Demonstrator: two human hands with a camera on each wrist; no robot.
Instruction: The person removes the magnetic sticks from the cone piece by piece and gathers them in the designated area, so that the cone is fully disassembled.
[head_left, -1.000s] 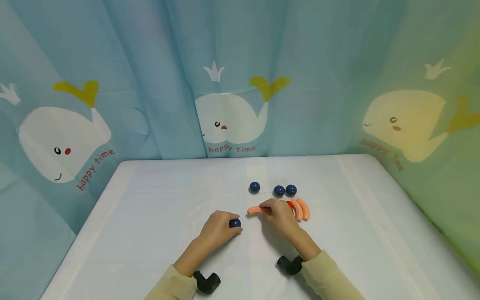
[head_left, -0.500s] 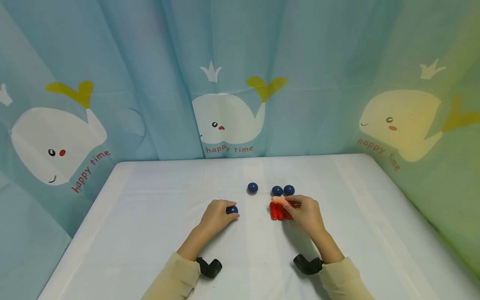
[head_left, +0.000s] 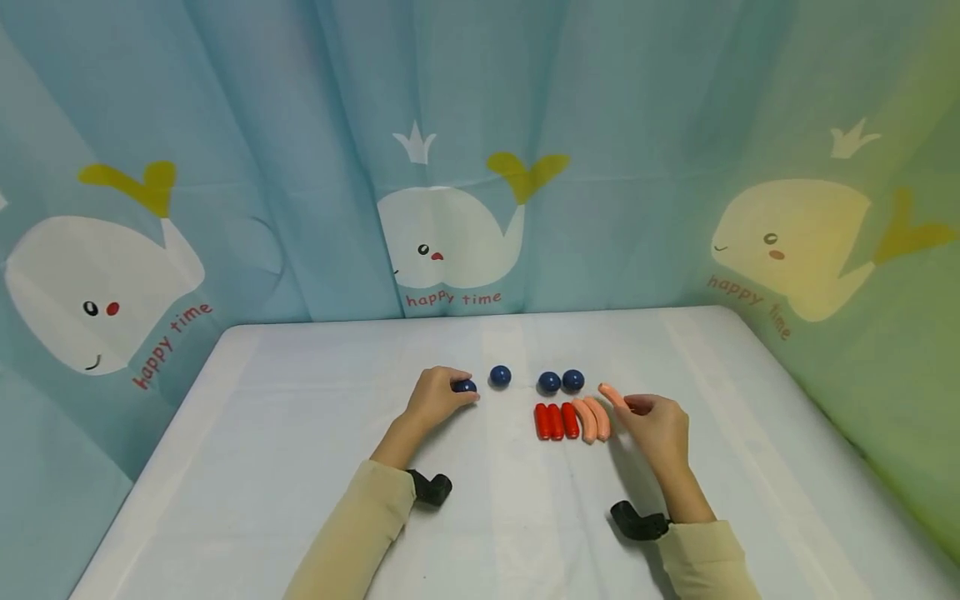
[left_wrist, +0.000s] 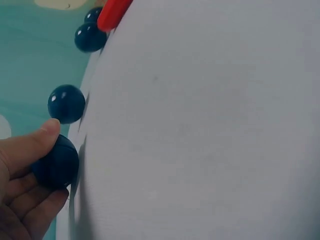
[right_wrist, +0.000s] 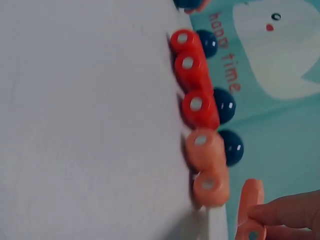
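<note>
My left hand (head_left: 433,398) grips a dark blue ball (head_left: 465,386) between thumb and fingers; the left wrist view has the same ball (left_wrist: 59,162) close beside another blue ball (left_wrist: 66,103). My right hand (head_left: 660,427) pinches a pale orange toy sausage (head_left: 611,392), held just right of the sausage row and tilted. In that row, three red sausages (head_left: 556,422) lie side by side, followed by two pale orange sausages (head_left: 598,419). The right wrist view shows the held sausage (right_wrist: 251,192) partly covered by fingers.
Behind the red sausages sit two blue balls (head_left: 549,382) side by side, with a third ball (head_left: 500,376) farther left. All rest on a white table (head_left: 300,467). A blue-green curtain (head_left: 630,167) with whale prints hangs behind and along the sides.
My left hand has carried its ball away from me, up to the ball line. My right hand has moved the orange sausage from left of the row across to its right end.
</note>
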